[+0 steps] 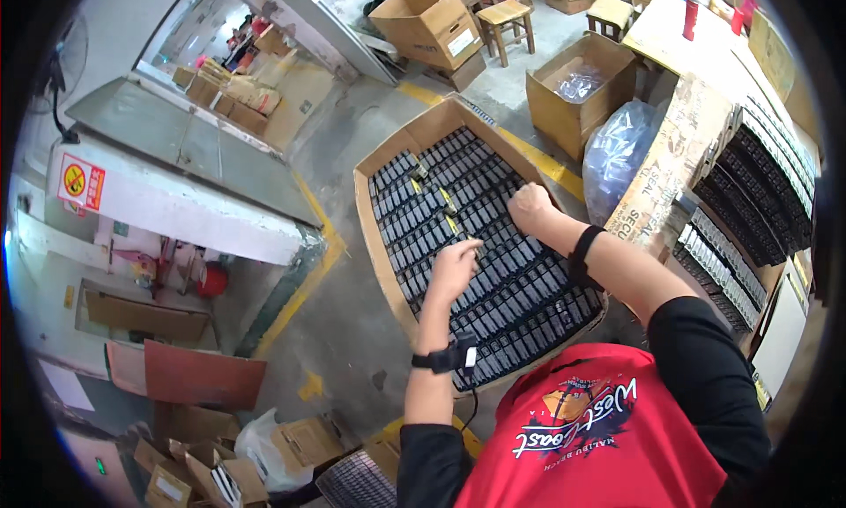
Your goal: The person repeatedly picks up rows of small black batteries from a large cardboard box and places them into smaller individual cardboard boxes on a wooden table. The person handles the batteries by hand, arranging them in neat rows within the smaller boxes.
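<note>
A large open cardboard box [363,210] stands on the floor before me. It is packed with rows of small dark pieces with grey faces [520,327], set in black strips. A few pieces with yellow edges [416,187] stick up out of line in the left half. Over the middle of the rows is my left hand [453,270], its fingers drawn together and pointing right; what they pinch, if anything, is too small to name. My right hand [531,208] is closed in a fist at the box's right side, over the rows, and its fingertips are hidden.
Beside the box on the right are a clear plastic bag [612,155] and a tall carton [674,147]. Black stacked trays [762,173] stand farther right. Another open carton [582,125] and wooden stools [505,16] are behind. A low wall [203,204] runs along the left.
</note>
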Available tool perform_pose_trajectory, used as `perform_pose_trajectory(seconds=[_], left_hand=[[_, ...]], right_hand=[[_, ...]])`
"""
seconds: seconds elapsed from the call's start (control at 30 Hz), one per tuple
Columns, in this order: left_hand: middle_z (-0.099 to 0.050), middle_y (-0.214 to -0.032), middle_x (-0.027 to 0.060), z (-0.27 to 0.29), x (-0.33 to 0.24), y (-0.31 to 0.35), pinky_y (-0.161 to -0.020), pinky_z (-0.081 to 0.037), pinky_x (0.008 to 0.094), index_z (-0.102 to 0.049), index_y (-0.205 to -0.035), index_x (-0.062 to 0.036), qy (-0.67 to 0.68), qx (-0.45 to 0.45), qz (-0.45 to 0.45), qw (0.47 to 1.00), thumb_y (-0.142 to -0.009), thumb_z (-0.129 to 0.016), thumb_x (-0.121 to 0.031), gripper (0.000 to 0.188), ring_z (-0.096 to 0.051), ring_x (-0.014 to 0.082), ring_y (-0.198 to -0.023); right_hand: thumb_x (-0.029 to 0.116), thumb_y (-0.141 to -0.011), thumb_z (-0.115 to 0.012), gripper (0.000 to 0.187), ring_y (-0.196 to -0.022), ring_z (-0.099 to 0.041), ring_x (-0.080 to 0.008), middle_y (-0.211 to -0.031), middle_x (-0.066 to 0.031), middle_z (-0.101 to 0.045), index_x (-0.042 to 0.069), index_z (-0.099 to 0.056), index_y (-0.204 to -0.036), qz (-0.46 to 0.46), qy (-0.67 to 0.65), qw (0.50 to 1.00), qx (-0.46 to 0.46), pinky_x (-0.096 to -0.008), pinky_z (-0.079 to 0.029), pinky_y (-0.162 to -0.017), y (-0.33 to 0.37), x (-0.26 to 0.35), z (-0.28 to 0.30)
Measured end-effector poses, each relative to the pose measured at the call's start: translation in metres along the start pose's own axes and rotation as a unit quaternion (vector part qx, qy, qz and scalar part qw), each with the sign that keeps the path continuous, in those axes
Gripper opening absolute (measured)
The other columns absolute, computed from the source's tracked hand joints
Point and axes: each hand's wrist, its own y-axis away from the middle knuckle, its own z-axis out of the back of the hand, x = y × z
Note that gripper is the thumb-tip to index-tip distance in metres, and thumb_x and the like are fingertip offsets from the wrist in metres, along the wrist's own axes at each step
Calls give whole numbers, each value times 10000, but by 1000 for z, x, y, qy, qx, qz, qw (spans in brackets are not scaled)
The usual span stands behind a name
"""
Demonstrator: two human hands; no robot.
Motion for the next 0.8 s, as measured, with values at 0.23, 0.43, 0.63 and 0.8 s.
perform_pose_trajectory(seconds=[0.23, 0.43, 0.63, 0.8], left_hand=[[-643, -919, 239, -30, 7, -7, -774, -508, 418, -666, -967, -5, -367, 4, 96, 925, -784, -490, -85, 266, -625, 375, -900], [-611, -936, 296, -60, -1, 7, -777, -510, 428, -650, -901, 43, -386, -45, 119, 914, -786, -500, -98, 236, -630, 393, -868], [-607, -1015, 254, -44, -1, 13, -826, -463, 452, -547, -1125, -5, -316, -23, 145, 937, -854, -514, -223, 349, -589, 392, -947], [-607, -996, 250, -35, 3, 14, -831, -467, 455, -579, -1136, -98, -422, -8, 115, 899, -858, -518, -232, 314, -581, 403, -965]], right_hand=[[185, -722, -603, 163, -792, -662, -247, -835, -100, -684, 71, -707, -775, -14, -57, 997, 52, -373, -513, -683, 14, 22, -2], [253, -765, -580, 267, -705, -653, -326, -712, -212, -641, 14, -673, -692, -110, -246, 961, -60, -395, -519, -661, 14, 14, -41], [279, -794, -553, 320, -747, -658, -328, -776, -224, -651, -6, -676, -719, -151, -265, 951, -49, -399, -522, -695, 42, 12, -25], [191, -772, -519, 252, -722, -663, -313, -779, -208, -658, 4, -681, -731, -54, -198, 978, -25, -377, -530, -669, 43, 16, -27]])
